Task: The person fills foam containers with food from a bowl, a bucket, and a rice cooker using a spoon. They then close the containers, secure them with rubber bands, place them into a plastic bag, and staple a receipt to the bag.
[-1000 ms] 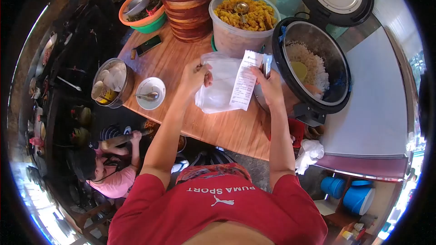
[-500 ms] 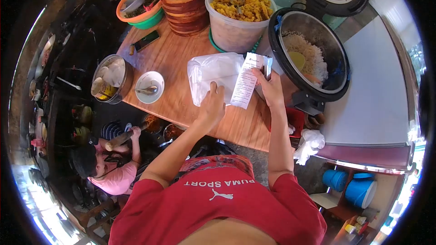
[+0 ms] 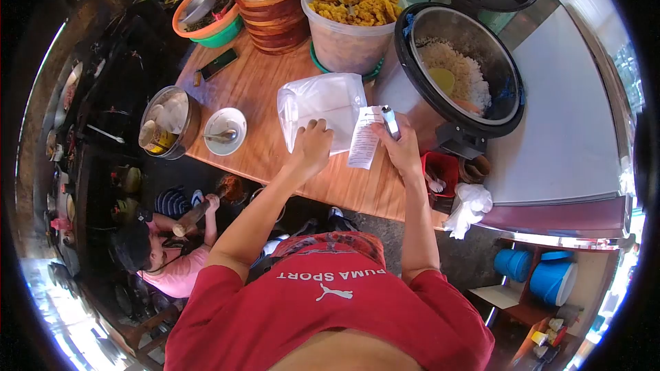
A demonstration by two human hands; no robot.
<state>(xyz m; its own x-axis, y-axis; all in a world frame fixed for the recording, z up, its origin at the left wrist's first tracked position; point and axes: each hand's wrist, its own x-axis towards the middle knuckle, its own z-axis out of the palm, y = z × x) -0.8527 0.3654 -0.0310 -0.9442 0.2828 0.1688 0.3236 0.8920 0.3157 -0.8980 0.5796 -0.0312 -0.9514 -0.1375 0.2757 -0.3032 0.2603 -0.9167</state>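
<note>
A clear plastic bag (image 3: 320, 93) with white paper packing inside lies on the wooden table. My left hand (image 3: 311, 145) rests over its near edge, fingers curled down onto the plastic. Just right of the bag, my right hand (image 3: 402, 145) grips a long printed receipt (image 3: 364, 143) together with a small white and light-blue object (image 3: 390, 124) with a dark end, whose kind I cannot make out. The receipt hangs to the left of my fingers, beside the bag's right edge and partly hidden by the hand.
A rice cooker (image 3: 505, 62) stands open at right, beside a tub of yellow food (image 3: 354, 41). Left are a bowl with a spoon (image 3: 225, 130), a metal pot (image 3: 168, 120), a phone (image 3: 218, 63) and stacked wooden plates (image 3: 268, 7). A person (image 3: 172, 261) holds a thick wooden stick below.
My right hand has moved down and slightly left with the receipt, showing more of the white and blue object. The left hand has shifted slightly up and left onto the bag.
</note>
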